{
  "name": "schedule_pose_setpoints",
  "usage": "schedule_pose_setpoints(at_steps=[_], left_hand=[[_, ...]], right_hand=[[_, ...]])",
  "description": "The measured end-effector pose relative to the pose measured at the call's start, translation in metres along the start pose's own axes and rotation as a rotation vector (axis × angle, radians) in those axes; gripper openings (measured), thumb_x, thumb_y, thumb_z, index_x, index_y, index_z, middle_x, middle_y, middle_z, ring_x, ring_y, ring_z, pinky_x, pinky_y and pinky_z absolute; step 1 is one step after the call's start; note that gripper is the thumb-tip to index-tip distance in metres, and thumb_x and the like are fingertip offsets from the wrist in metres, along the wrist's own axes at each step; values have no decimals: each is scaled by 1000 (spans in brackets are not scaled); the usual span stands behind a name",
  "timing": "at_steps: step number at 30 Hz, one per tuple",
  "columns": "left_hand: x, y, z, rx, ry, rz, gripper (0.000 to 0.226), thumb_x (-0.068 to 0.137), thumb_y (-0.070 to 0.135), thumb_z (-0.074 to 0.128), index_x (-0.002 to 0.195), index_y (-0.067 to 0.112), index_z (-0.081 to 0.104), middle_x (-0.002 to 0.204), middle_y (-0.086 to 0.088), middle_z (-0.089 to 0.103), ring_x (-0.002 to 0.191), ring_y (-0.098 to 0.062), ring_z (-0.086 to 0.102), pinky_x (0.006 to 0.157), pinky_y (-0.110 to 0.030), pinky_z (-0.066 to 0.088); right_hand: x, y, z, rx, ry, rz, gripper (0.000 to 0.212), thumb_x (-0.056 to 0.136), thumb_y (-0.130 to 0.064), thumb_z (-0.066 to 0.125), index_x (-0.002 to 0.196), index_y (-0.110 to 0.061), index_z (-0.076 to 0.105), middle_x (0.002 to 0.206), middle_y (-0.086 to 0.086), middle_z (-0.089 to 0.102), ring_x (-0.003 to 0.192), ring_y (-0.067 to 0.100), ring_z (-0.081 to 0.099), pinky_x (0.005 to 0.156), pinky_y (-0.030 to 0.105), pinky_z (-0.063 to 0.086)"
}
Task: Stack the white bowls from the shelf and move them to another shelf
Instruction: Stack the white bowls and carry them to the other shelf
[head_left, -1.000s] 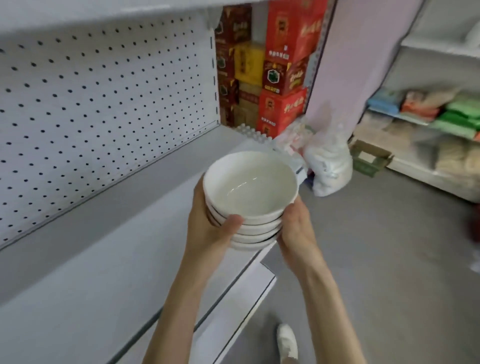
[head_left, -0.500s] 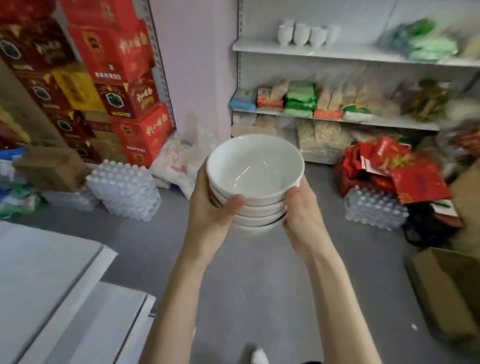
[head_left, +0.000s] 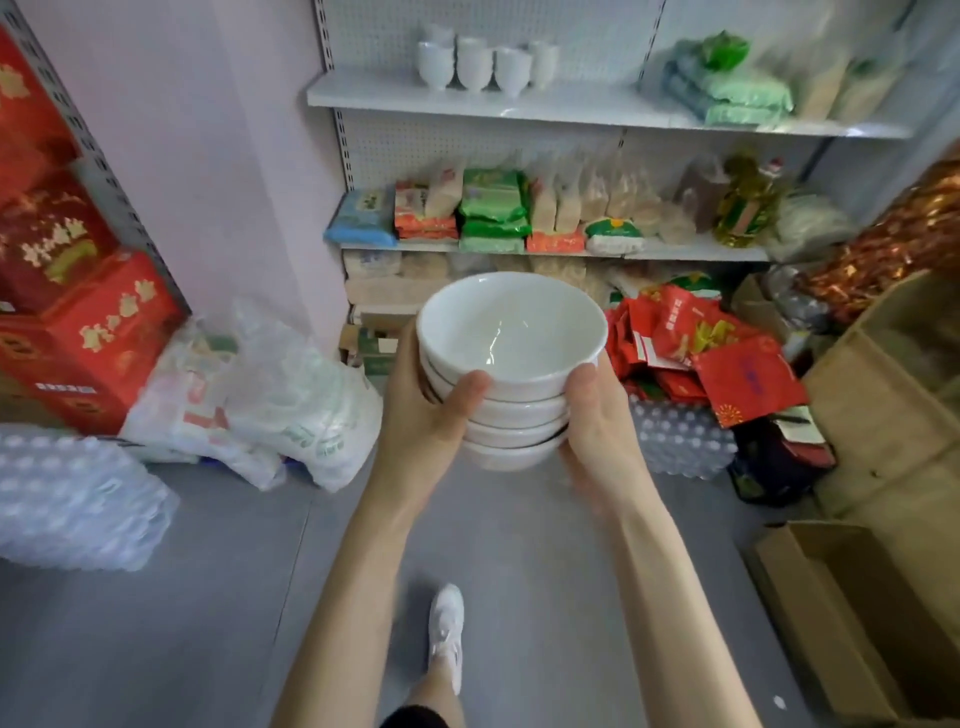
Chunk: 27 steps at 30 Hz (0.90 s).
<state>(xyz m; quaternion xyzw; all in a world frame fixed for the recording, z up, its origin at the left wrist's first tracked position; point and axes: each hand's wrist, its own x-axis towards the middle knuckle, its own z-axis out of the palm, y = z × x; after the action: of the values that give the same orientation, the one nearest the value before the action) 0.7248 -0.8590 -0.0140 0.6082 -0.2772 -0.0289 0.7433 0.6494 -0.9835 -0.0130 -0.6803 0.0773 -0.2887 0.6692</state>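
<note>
White bowls (head_left: 511, 364), four nested in a stack, are held at the centre of the frame above a grey, smooth floor (head_left: 182, 623); the glaze is glossy, with a curved highlight inside the round top bowl. The stack is clasped from both sides: the left hand (head_left: 421, 415) is wrapped around its left flank with the thumb pressed on the top bowl's outer wall, and the right hand (head_left: 597, 426) is closed against its right flank, thumb up beside the rim. A white shelf (head_left: 571, 106) is seen in the upper centre of the frame, backed by perforated panel, with white footed cups (head_left: 485, 65) standing on it. Soft plastic packets (head_left: 493, 213) are stacked on the shelf below. Red printed cartons (head_left: 88, 332) are piled at the left edge, and brown cardboard boxes (head_left: 883, 571) at the lower right. A white shoe (head_left: 445, 631) is visible at the bottom centre.
</note>
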Motion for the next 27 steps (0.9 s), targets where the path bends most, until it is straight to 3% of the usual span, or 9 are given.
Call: schedule_pose_setpoints(at_steps=[2,4,7,10,14,17,23,27], left_hand=[[63,-20,4,-31,-1,16,94,57,79,66,128,20,47,122,10,63,116,-4,58,93,-21,47],[129,-33,7,-48,-8,37,104,56,79,67,134,15,44,129,1,59,120,-13,56,99,-33,47],[225,-45,18,-39,-51,69,108,54,81,66,137,16,41,132,1,57,122,-12,55,103,-37,46],[306,-61,39,-51,-113,56,104,53,81,66,135,21,42,130,6,58,122,-10,55,104,-37,46],[409,-101,75,-68,-163,61,97,57,79,65,133,23,42,125,15,59,119,-2,54,98,-20,45],[488,-137,105,-77,-169,86,88,59,77,66,127,27,44,123,14,59,119,-5,55,99,-22,45],[646,-215,167,-45,-96,89,97,52,84,63,128,26,43,127,6,56,117,-2,55,94,-17,45],[744,-255,196,6,-84,52,90,51,86,62,121,32,47,124,7,59,115,-3,57,97,-24,46]], right_hand=[[65,11,2,-21,0,-24,96,60,-86,54,130,-22,47,122,-13,62,117,2,57,94,15,44],[133,17,6,-27,-3,-60,100,62,-85,54,135,-17,45,130,-4,60,123,10,54,103,28,43],[227,25,4,-31,21,-117,99,67,-82,54,138,-14,43,132,-1,59,126,13,53,106,33,42],[305,34,-11,-34,55,-132,95,72,-80,52,138,-13,41,132,-3,58,125,12,53,105,29,42],[410,59,-42,-39,100,-127,86,79,-72,52,138,-11,43,132,-1,59,124,13,54,105,33,42],[494,85,-65,-37,93,-126,88,76,-75,53,137,-12,44,132,3,59,125,18,53,108,43,40],[674,136,-120,-56,55,-111,98,67,-83,54,136,-14,45,131,2,59,124,16,54,107,41,41],[782,166,-143,-9,38,-25,99,65,-82,57,136,-14,46,130,2,61,124,18,55,107,45,41]])
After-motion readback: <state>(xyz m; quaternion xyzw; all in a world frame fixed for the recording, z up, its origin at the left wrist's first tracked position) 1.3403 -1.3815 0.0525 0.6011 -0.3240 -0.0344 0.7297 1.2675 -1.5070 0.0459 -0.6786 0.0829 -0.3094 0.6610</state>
